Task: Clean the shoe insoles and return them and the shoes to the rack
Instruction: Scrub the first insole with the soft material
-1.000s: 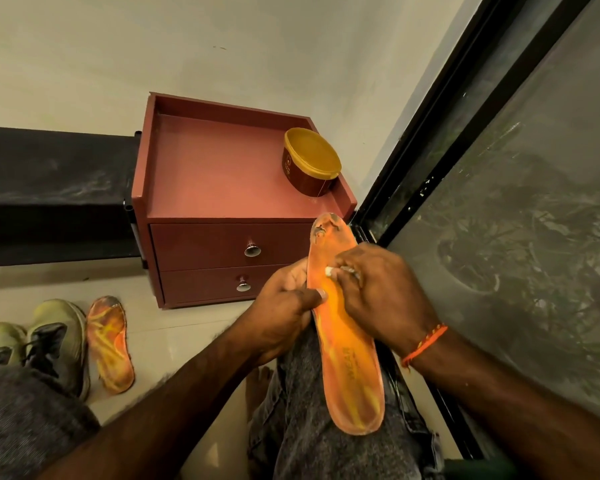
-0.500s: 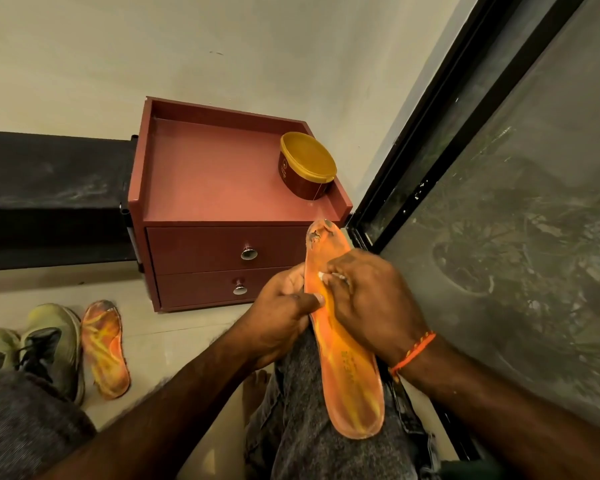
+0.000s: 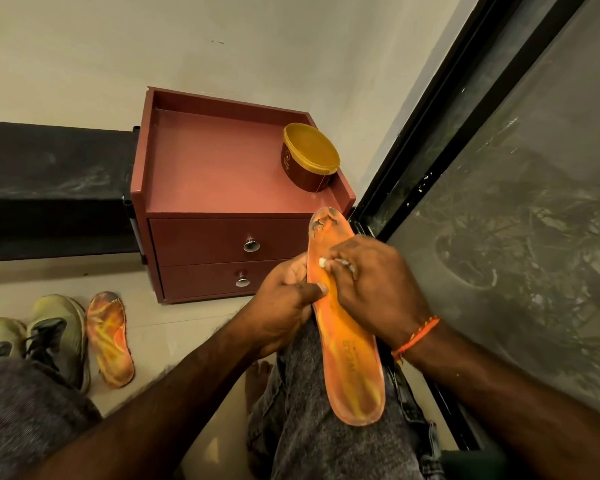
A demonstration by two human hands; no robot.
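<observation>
A person sat with an orange insole across one knee, both hands on it, beside a small red drawer unit.

At far left a pair of greenish shoes (image 3: 54,332) stood on the pale floor (image 3: 174,327), with a second orange insole (image 3: 110,337) lying flat just beside them. The red drawer unit (image 3: 222,209) carried a brown tub with a yellow lid (image 3: 310,155) near its right rear corner. The left hand (image 3: 284,306) gripped the left edge of the held insole (image 3: 350,337), thumb on top. The right hand (image 3: 374,282), fingers curled, pressed what looked like a small white wad (image 3: 323,262) against the insole's upper half; an orange thread band (image 3: 417,336) circled that wrist. A dark-framed glass panel (image 3: 520,209) filled the right.
</observation>
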